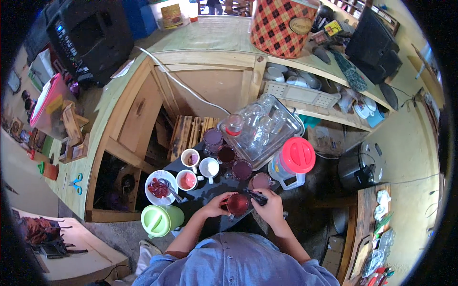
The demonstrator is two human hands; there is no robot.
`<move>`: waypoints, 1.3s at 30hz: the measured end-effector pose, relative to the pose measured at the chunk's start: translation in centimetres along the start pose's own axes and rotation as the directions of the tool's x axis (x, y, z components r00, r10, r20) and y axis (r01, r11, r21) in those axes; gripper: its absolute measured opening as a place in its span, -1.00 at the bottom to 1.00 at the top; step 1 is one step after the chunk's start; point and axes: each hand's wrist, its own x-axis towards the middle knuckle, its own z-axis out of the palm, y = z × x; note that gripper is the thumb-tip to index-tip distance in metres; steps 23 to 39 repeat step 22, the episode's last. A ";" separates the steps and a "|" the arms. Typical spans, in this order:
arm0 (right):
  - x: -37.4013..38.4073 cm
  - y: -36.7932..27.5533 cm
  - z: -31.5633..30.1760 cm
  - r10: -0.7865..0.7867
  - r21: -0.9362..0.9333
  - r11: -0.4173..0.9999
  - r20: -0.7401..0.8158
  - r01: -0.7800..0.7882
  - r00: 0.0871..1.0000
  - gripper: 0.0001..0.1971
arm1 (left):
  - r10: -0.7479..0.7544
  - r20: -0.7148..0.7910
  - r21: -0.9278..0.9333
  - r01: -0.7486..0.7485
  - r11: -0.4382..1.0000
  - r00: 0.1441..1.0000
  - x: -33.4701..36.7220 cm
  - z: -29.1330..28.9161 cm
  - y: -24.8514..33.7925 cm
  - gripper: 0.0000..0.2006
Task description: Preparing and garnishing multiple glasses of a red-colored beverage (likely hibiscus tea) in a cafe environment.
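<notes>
My left hand is closed round the side of a glass mug of red drink at the table's near edge. Just right of it, my right hand grips a slim black object, whose kind I cannot make out. A glass of pinkish drink stands beyond that hand. Farther off are glass mugs of dark purple drink and dark red drink. To the left stand white cups, one with pink contents, one with white powder.
A white bowl holds dark red pieces and spoons. A green-lidded container stands nearer me. At right is a clear pitcher with a red lid; behind it, a metal tray carries several clear glasses. A wooden counter surrounds the far side.
</notes>
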 end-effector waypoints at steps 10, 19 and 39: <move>0.6 -4.4 2.1 0.125 0.853 0.481 0.159 -0.200 0.979 -0.63 | 0.162 -0.332 0.035 -0.159 0.987 0.929 -0.5 1.3 -0.3 -0.02; 7.1 -13.4 13.7 -0.241 0.547 0.832 0.215 0.087 0.946 -0.46 | 0.145 -0.669 0.267 0.054 0.962 0.729 -10.1 3.8 -6.5 -0.58; 9.2 -17.6 16.6 -0.276 0.385 0.914 0.355 0.129 0.893 -0.42 | 0.043 -0.675 0.330 0.249 0.910 0.737 -15.3 5.4 -6.5 -0.60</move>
